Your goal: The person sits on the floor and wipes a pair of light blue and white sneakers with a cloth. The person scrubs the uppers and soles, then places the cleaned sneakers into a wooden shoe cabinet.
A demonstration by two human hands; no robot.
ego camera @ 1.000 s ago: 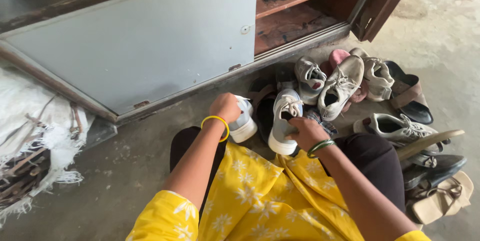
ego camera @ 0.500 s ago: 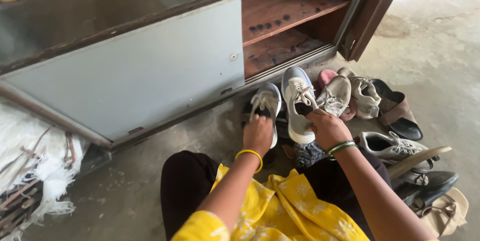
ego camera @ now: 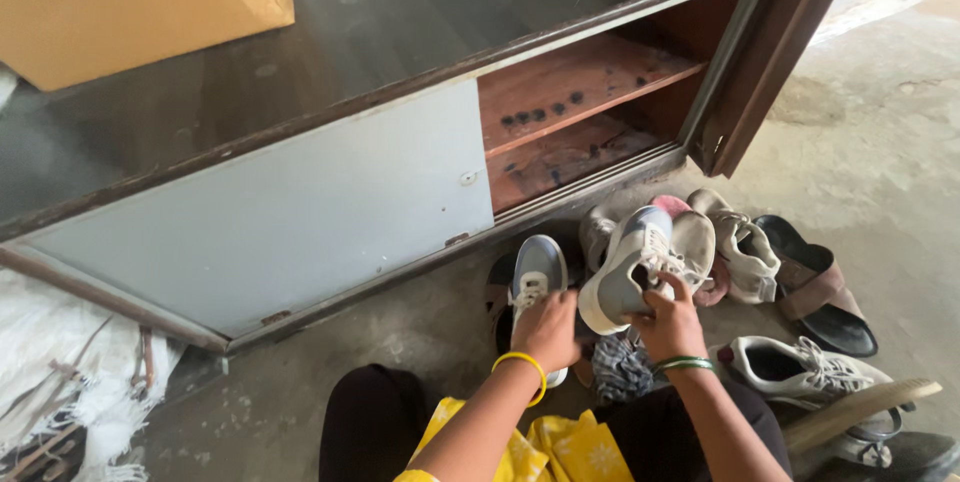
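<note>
Gripping a grey-blue sneaker apiece, both hands work just in front of the low cabinet [ego camera: 300,212] in the head view. The left hand [ego camera: 548,330] is closed around the heel end of the left sneaker [ego camera: 537,272], whose long axis runs straight away from the palm, toe toward the cabinet's grey sliding door [ego camera: 280,217]. The right hand [ego camera: 672,322] is closed on the right sneaker [ego camera: 625,270] at its heel and laces; this shoe is tilted on its side, white sole turned leftward, toe pointing up and away toward the open compartment with its wooden shelf [ego camera: 580,92]. That opening lies ahead and slightly right of both grips, nearer the right hand. Beyond and right of the right grip lies a heap of pale sneakers [ego camera: 745,252] and a dark sandal [ego camera: 815,287]; another white sneaker [ego camera: 805,372] sits just right of the wrist.
</note>
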